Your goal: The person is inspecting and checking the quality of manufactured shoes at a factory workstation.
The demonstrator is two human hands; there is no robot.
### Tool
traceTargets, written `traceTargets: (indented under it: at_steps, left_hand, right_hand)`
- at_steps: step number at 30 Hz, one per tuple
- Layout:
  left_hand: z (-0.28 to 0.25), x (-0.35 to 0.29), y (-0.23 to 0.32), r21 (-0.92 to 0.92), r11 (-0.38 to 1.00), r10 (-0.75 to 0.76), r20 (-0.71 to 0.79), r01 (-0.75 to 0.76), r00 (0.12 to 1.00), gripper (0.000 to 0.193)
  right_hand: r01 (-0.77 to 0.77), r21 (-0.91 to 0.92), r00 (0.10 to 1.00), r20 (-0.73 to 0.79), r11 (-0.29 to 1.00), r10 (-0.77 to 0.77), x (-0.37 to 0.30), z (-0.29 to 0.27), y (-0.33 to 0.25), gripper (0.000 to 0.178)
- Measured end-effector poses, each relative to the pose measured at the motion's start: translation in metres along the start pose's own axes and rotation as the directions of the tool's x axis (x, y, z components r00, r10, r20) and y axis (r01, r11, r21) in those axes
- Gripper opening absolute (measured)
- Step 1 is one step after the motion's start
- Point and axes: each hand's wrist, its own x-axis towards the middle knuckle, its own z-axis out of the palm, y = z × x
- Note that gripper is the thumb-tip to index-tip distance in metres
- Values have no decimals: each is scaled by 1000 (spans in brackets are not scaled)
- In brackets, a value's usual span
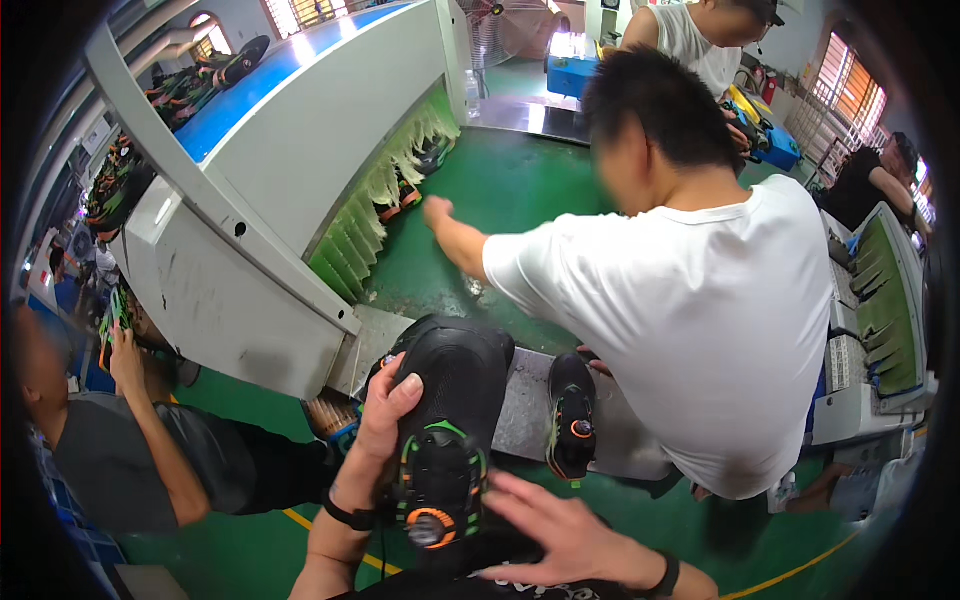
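A black shoe (455, 385) with green and orange trim is held up in front of me, toe away from me. A round orange-ringed dial (430, 527) sits at its near end. My left hand (388, 405) grips its left side, thumb lying over the upper. Close by the shoe's right side is my right hand (565, 530), fingers stretched out and slightly blurred; whether the fingertips touch the shoe I cannot tell. Another black shoe (572, 415) with an orange dial rests on the metal ledge to the right. Part of one more shoe shows behind my left hand.
A co-worker in a white shirt (690, 310) leans over the green conveyor belt (510, 200), arm stretched toward shoes (400, 200) by the machine's fringe curtain (355, 240). A grey machine housing (240, 290) stands left. Another person (150, 450) is at far left.
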Motion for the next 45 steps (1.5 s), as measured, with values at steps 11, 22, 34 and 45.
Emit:
traceTargets:
  at_steps: [11,22,34,45]
  left_hand:
    - [14,-63,-8,83,898,-434,334,433,837,56]
    - [23,-72,14,327,895,-397,271,304,877,51]
    - [33,-54,20,445,858,-414,304,256,858,53]
    - [52,-52,22,387,853,-464,256,349,848,56]
  right_hand:
    - [-378,782,915,233,497,329,15,-18,20,44]
    - [-542,783,831,448,304,329,2,-26,13,56]
    - [-552,801,784,404,232,472,6,-40,0,48]
    - [-281,547,907,-116,789,404,-10,-24,6,25]
